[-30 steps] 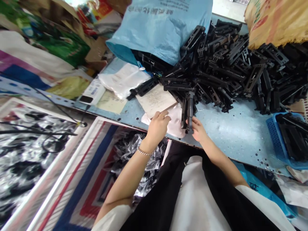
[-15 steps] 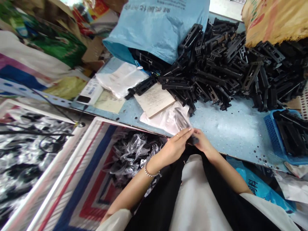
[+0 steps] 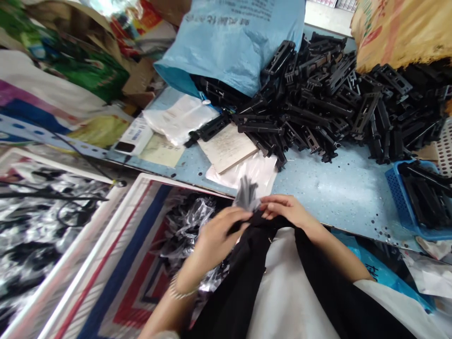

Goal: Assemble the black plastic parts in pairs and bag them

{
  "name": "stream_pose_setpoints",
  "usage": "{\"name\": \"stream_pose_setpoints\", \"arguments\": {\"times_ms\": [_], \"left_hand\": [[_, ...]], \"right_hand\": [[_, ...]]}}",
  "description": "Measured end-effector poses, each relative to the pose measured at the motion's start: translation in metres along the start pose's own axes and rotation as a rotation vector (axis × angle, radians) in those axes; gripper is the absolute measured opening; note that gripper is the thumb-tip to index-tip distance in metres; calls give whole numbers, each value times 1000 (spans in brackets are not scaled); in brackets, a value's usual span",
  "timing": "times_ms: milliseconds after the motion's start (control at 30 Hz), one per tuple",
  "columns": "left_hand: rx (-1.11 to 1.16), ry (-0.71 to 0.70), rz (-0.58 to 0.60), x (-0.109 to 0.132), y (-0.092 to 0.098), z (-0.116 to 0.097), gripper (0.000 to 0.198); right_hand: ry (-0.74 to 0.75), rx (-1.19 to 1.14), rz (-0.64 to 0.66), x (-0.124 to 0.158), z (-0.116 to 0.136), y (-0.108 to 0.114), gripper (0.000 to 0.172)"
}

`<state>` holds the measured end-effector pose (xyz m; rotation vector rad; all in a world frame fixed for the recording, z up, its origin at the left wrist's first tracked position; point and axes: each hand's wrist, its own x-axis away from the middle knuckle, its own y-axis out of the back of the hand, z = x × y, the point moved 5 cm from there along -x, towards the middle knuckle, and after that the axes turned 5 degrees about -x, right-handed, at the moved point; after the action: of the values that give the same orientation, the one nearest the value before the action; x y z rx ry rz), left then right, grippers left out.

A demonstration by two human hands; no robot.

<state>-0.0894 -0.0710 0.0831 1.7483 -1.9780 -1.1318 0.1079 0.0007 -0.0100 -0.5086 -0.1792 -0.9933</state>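
A dark part in a clear plastic bag (image 3: pixel 246 192), smeared by motion, stands up between my two hands at the table's front edge. My left hand (image 3: pixel 212 235), also blurred, has its fingers and thumb closed about the bag's lower end. At the bag's right side, the curled fingers of my right hand (image 3: pixel 284 208) grip the plastic. Behind lies a stack of flat clear bags (image 3: pixel 266 172), partly under a thin pale board (image 3: pixel 228 149).
Black slotted plastic parts (image 3: pixel 318 106) are heaped across the blue table (image 3: pixel 318 181), spilling from a blue sack (image 3: pixel 229 42). A blue basket (image 3: pixel 397 195) of black parts stands right. Below left, a striped woven sack (image 3: pixel 141 263) holds bagged parts (image 3: pixel 192 216).
The bagged part has moved left and now points more upright. My left hand has shifted left and down, and my right hand has come slightly left, its fingers more visible.
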Motion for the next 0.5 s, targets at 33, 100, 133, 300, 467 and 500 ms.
{"name": "stream_pose_setpoints", "arguments": {"times_ms": [33,100,133,300,467,500], "left_hand": [[-17,94,17,9,19,9,20],[-102,272,118,30,44,41,20],[-153,330,188,39,49,64,22],[-498,698,375,62,15,199,36],[-192,707,344,40,-22,195,41],[-39,672,354,31,-29,176,42]], "right_hand": [[50,92,-58,-6,8,10,40],[209,359,-280,-23,30,38,38],[280,507,-408,-33,41,52,37],[167,999,-611,-89,61,81,44],[94,832,-599,-68,62,104,30],[87,665,-575,-55,59,111,30]]}}
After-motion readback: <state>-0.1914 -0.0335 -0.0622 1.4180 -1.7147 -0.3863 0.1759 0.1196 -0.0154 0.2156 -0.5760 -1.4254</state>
